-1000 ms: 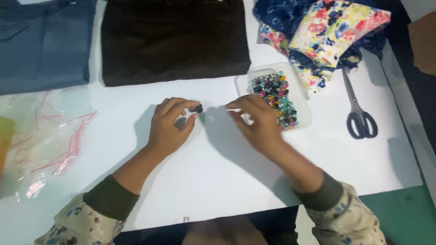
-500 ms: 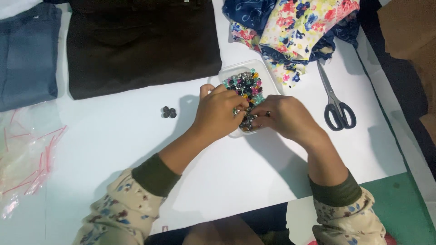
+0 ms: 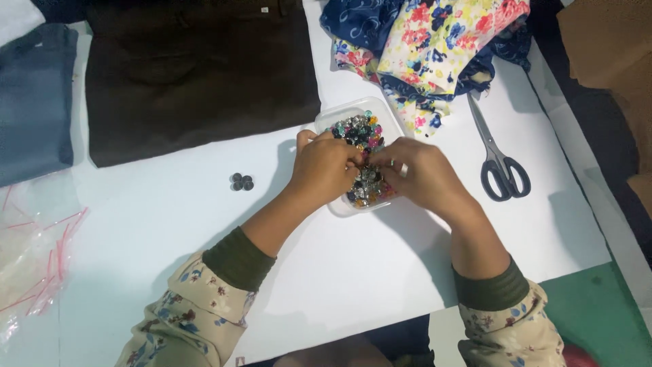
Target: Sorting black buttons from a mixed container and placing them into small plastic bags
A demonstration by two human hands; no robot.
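Both hands were met over a small clear plastic container (image 3: pixel 324 122) filled with mixed coloured buttons (image 3: pixel 360 129). The left hand (image 3: pixel 324 170) was curled, its fingertips pressed down among the buttons at the middle of the tray; the right hand (image 3: pixel 421 175) was likewise bent, thumb and forefinger pinched close at the same spot. Whether a single button was actually held between either pair of fingers could not be told, since the fingertips were hidden among the pile and behind the knuckles.

The buttons were judged to be light, hard and smooth, apt to slip and scatter if scooped. Each would best be taken by its rim between thumb and forefinger, one at a time. The container itself appeared thin-walled and light, easily shifted on the white table surface (image 3: pixel 170 224), so it would best be steadied by its rim.

From the container, a small cluster of dark buttons (image 3: pixel 242 182) was seen lying loose on the table at nine o'clock, well apart from the hands. Dark brown folded trousers (image 3: pixel 197 75) were laid at eleven o'clock, with folded blue jeans (image 3: pixel 34 102) farther out at ten. Floral fabric (image 3: pixel 441 47) was heaped at one o'clock, just beyond the container. Grey-handled scissors (image 3: pixel 499 160) lay at three o'clock, and clear zip bags (image 3: pixel 34 251) at eight.
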